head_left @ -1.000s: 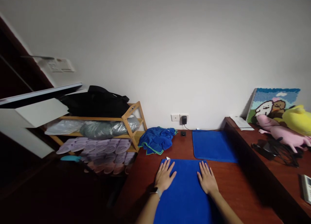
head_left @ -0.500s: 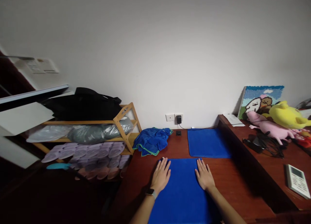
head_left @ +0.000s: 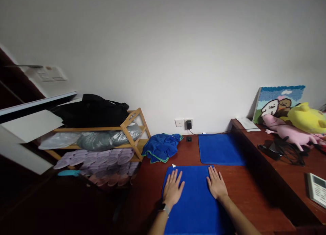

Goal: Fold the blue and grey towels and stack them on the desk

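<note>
A blue towel (head_left: pixel 194 201) lies spread flat on the dark red wooden table (head_left: pixel 241 197) in front of me. My left hand (head_left: pixel 173 190) rests palm down on the towel's far left part, fingers stretched out, a watch on its wrist. My right hand (head_left: pixel 216 185) lies flat on the far right part, fingers apart too. Neither hand holds anything. A second flat blue towel (head_left: pixel 220 149) lies farther back near the wall. A crumpled blue towel (head_left: pixel 161 147) with a green edge sits at the table's far left corner.
A wooden rack (head_left: pixel 132 129) with a black bag, wrapped bundles and purple slippers stands to the left. A raised desk (head_left: pixel 285 167) on the right carries plush toys (head_left: pixel 292 131), black cables, papers and a white remote (head_left: pixel 317 194). A charger (head_left: pixel 188 125) is plugged into the wall.
Both hands have stayed flat on the towel, shifting only slightly. The view has swung a little left and back right.
</note>
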`<state>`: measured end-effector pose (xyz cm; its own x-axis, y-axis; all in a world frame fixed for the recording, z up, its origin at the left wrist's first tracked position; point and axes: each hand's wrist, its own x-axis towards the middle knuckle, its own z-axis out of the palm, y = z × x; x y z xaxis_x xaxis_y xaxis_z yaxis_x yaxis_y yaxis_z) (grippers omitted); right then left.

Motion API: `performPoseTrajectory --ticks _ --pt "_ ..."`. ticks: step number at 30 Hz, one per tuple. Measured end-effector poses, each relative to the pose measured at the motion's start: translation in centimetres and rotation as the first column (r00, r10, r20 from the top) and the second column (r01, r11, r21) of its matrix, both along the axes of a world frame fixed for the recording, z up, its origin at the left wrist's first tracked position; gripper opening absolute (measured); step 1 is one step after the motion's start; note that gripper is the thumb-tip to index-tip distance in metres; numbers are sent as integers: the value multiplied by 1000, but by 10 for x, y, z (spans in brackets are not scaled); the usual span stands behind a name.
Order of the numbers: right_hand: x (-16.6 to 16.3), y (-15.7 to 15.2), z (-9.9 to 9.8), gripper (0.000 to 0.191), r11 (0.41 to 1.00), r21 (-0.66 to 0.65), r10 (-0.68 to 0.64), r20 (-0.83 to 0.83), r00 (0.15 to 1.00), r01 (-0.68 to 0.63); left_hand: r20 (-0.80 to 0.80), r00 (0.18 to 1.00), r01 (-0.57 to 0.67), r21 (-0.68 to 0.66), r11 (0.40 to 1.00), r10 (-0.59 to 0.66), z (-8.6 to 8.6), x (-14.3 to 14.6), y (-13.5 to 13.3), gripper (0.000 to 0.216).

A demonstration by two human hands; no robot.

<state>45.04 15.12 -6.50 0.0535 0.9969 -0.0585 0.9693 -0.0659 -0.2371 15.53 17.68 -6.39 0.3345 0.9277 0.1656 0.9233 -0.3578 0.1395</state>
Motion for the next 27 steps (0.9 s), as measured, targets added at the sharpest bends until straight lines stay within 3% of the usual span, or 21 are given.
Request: performPoseTrajectory --ticks 2,4,10,15,18,22,24,27 --pt "0 0 -2 68 1000 -1 -2 7 1000 2 -23 999 -43 1 999 43 0 -34 6 62" --pt "-1 1 -1 68 1000 -2 -8 15 1000 8 -34 998 -47 3 999 47 0 -51 11 62" --pt "-4 0 17 67 997 -74 -26 -5 1000 25 -23 999 -29 55 998 30 17 -47 9 56" --pt "-11 -46 13 68 998 41 -40 -50 998 42 52 998 18 197 980 -29 32 -1 -34 55" --pt "-17 -75 3 69 999 10 -36 -47 998 36 73 988 125 126 984 -135 32 59 -65 56" --pt "-20 -86 1 66 1000 -19 -1 -33 999 0 107 972 213 -10 977 -211 25 125 -88 55" --pt "-20 -85 3 66 1000 -19 3 -27 1000 -4 108 971 217 -37 975 -212 20 127 -91 54" --pt "-21 -83 4 68 1000 -15 -21 -17 1000 20 71 985 158 -42 986 -155 13 87 -94 55"
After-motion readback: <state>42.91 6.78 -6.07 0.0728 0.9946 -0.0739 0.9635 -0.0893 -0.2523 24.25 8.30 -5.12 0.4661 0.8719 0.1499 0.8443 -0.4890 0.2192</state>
